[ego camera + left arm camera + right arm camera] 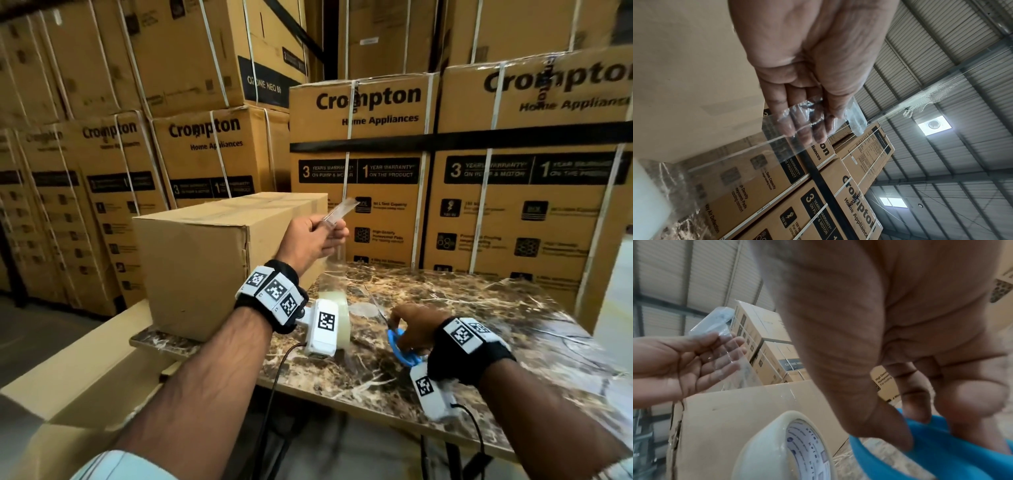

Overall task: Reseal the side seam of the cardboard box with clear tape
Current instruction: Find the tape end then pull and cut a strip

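Note:
A plain cardboard box (205, 260) stands on the marble table (496, 308), its torn side seam (676, 426) facing me. My left hand (329, 226) is raised beside the box's right end. Its thumb and fingers pinch the free end of a clear tape strip (339, 209), which is also stuck across the fingers (807, 120). The strip runs down to the tape roll (337, 318), which stands on edge on the table (797, 447). My right hand (407, 329) rests low on the table, gripping blue-handled scissors (399, 346), with fingers through the handles (931, 454).
Strapped Crompton cartons (359, 154) are stacked in a wall behind and to the left of the table. A long flat carton (85, 377) lies below the table's left side. Wrist-camera cables (277, 377) hang over the near table edge.

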A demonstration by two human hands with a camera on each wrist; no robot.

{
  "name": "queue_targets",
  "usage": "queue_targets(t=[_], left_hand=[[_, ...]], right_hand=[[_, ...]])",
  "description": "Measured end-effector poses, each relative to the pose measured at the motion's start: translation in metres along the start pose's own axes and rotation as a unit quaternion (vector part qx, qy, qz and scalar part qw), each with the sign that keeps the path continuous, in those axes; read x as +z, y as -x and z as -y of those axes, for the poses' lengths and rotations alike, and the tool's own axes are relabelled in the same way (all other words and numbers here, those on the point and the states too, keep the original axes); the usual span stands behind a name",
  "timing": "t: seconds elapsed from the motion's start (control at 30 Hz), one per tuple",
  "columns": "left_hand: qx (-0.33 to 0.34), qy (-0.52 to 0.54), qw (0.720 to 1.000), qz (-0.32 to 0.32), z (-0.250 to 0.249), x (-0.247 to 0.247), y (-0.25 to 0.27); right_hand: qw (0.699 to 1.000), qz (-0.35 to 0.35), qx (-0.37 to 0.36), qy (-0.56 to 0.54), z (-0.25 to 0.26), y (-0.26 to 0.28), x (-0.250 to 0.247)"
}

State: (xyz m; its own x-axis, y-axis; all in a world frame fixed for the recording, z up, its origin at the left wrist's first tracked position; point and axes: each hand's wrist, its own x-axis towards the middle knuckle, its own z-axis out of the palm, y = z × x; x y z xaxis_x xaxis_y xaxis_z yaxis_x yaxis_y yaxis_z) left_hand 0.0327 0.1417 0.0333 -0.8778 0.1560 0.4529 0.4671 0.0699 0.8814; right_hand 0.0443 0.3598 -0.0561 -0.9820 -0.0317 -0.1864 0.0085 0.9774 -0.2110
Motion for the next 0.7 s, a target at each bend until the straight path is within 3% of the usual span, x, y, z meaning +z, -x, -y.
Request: queue_targets(t=[0.1,0.23,0.3,0.37,0.47,0.6,0.7], left_hand=[[-0.006,0.001,1.0,-0.005,0.0,0.001,-0.001],[-0.01,0.002,1.0,-0.013,0.0,0.002,-0.004],[-0.013,0.004,1.0,-0.015,0.001,0.002,-0.006],[-0.015,0.007,1.0,-0.017,0.002,0.001,-0.007],[-0.019,0.011,1.0,-0.017,0.003,0.0,-0.01],[-0.02,0.01,1.0,-0.014,0.002,-0.001,-0.014],[-0.02,0.003,0.999,-0.025,0.003,-0.002,-0.017]], right_hand=[[0.989,0.007,-0.028,-0.147,-0.006,-0.018,0.01],[0.923,0.048,-0.085,-0.373,-0.006,-0.023,0.007],[0.888,0.042,-0.113,-0.444,-0.003,-0.024,0.002],[0.874,0.019,-0.144,-0.463,0.0,-0.027,-0.003],[0.884,-0.009,-0.182,-0.43,0.002,-0.031,-0.01],[0.936,-0.064,-0.205,-0.278,0.002,-0.032,-0.024],[0.961,-0.043,-0.212,-0.172,-0.001,-0.028,-0.035]])
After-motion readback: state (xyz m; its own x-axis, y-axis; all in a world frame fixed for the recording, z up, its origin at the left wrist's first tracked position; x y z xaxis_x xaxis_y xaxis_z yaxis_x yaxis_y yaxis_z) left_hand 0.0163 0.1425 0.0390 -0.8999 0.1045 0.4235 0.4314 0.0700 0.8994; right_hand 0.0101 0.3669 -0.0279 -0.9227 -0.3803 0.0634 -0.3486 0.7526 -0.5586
